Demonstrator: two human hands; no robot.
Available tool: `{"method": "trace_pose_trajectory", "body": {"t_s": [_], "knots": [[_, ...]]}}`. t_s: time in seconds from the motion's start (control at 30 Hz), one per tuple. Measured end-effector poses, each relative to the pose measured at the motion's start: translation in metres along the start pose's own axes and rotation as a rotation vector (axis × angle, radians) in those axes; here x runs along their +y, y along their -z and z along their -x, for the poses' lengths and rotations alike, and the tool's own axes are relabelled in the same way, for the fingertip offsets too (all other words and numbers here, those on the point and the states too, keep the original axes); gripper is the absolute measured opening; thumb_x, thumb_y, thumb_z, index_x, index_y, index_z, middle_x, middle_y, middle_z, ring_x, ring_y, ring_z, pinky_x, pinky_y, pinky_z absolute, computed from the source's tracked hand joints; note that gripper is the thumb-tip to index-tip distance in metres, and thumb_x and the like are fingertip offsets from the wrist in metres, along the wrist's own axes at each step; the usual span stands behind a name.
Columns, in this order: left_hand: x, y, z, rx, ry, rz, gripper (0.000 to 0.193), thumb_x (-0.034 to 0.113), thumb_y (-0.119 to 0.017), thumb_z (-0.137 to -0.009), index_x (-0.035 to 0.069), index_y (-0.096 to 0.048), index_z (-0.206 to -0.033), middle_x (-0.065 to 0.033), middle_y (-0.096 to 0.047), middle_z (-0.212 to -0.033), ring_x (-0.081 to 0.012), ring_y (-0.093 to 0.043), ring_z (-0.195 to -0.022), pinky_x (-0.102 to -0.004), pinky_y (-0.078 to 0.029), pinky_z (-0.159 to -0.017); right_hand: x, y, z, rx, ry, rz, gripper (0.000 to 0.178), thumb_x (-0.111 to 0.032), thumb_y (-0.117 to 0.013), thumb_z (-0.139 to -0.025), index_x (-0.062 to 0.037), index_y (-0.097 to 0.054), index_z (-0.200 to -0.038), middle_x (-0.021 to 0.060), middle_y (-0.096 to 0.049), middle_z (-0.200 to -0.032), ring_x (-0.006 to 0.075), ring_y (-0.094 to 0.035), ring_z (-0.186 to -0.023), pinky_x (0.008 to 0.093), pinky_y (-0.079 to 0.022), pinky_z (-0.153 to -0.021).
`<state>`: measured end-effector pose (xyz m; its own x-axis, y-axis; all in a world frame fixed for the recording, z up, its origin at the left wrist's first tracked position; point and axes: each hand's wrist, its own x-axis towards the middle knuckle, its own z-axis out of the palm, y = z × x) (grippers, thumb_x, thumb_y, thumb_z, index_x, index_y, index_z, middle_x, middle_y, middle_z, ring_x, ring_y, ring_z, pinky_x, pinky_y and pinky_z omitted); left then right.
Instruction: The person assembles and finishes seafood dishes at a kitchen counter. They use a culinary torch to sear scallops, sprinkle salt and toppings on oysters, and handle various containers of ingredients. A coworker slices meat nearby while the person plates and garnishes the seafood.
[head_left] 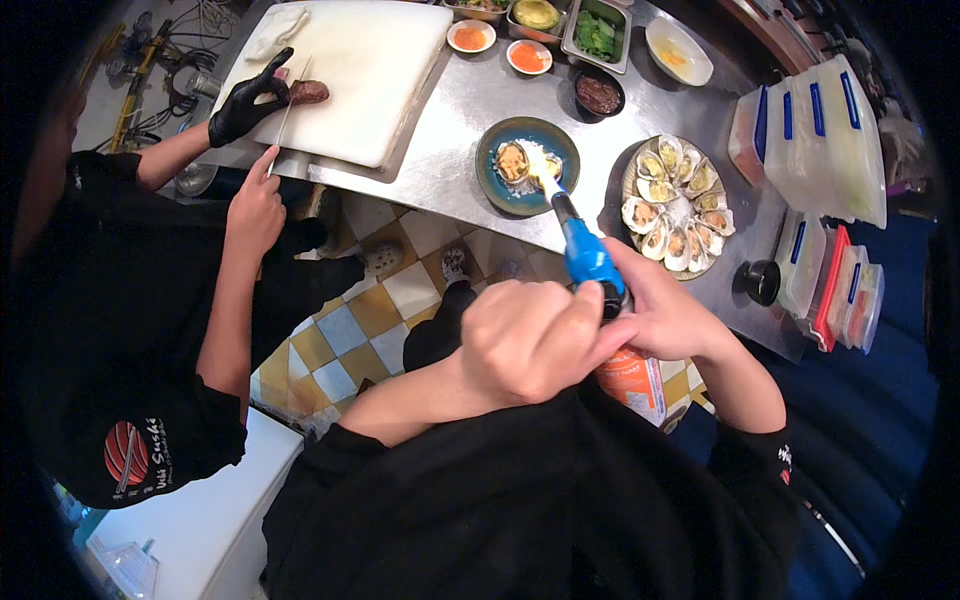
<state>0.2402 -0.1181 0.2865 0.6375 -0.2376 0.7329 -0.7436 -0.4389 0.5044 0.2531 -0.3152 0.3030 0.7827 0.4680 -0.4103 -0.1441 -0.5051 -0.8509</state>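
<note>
My right hand (665,310) is wrapped round a kitchen blowtorch (590,255) with a blue head and an orange gas canister (632,385). My left hand (530,340) is closed at the rear of the torch head, its thumb and forefinger pressed on the black part. The nozzle points away from me at a blue-green bowl (486,182) on the steel counter. A bright flame washes over the shellfish there; one opened shell (512,162) shows on the left, and glare blurs the other. Right of the bowl, a round plate holds several opened oysters (655,190).
On the left a co-worker's black-gloved hand (245,108) and bare knife hand (257,210) cut dark meat (310,92) on a white board (390,110). Behind the bowl stand a dark sauce bowl (599,93) and small orange-filled dishes (529,57). Plastic containers (825,140) line the right.
</note>
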Motion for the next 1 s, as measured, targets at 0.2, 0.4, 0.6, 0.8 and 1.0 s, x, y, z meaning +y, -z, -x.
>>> {"method": "trace_pose_trajectory", "body": {"t_s": [0.2, 0.4, 0.6, 0.8, 1.0], "knots": [[0.012, -0.015, -0.009, -0.052, -0.025, -0.006, 0.038, 0.012, -0.083, -0.07, -0.005, -0.067, -0.1, -0.0037, -0.057, -0.066, -0.0161, -0.055, -0.05, -0.0288, -0.042, -0.044, 0.013, 0.013, 0.015, -0.004, -0.034, -0.272, 0.076, -0.024, -0.079, -0.078, 0.0004, -0.045, -0.141, 0.0084, -0.057, -0.127, 0.0162, -0.055, -0.115, 0.0334, -0.042, -0.101], [0.022, -0.023, -0.015, -0.146, -0.05, -0.084, 0.046, 0.018, -0.075, -0.078, -0.007, -0.066, -0.116, -0.0009, -0.054, -0.065, -0.011, -0.053, -0.049, -0.0251, -0.04, -0.044, 0.02, 0.02, 0.022, 0.032, 0.011, -0.511, 0.062, -0.016, -0.072, -0.082, 0.0001, -0.048, -0.137, 0.0075, -0.063, -0.112, 0.0151, -0.059, -0.104, 0.0309, -0.045, -0.095], [0.026, -0.03, -0.012, -0.138, -0.049, -0.017, 0.051, 0.018, -0.073, -0.08, -0.008, -0.062, -0.123, 0.0007, -0.05, -0.062, -0.0105, -0.05, -0.047, -0.0252, -0.039, -0.043, 0.023, 0.024, 0.021, 0.026, 0.004, -0.688, 0.065, -0.015, -0.068, -0.081, 0.0025, -0.045, -0.139, 0.0115, -0.062, -0.119, 0.0194, -0.063, -0.101, 0.0327, -0.049, -0.092], [0.027, -0.029, -0.012, -0.158, -0.069, 0.015, 0.05, 0.018, -0.072, -0.081, -0.008, -0.062, -0.123, 0.0024, -0.041, -0.061, -0.0096, -0.045, -0.046, -0.0255, -0.036, -0.042, 0.024, 0.028, 0.019, 0.075, 0.056, -0.744, 0.066, -0.012, -0.064, -0.078, 0.0024, -0.044, -0.139, 0.0141, -0.053, -0.134, 0.025, -0.064, -0.099, 0.0357, -0.051, -0.087], [0.029, -0.029, -0.019, -0.126, -0.083, -0.014, 0.046, 0.015, -0.069, -0.081, -0.006, -0.064, -0.121, 0.0018, -0.045, -0.066, -0.0083, -0.047, -0.048, -0.0242, -0.036, -0.042, 0.023, 0.027, 0.019, 0.096, 0.074, -0.726, 0.065, -0.014, -0.063, -0.079, 0.0014, -0.044, -0.139, 0.0135, -0.054, -0.133, 0.0233, -0.063, -0.103, 0.0357, -0.05, -0.088]]}}
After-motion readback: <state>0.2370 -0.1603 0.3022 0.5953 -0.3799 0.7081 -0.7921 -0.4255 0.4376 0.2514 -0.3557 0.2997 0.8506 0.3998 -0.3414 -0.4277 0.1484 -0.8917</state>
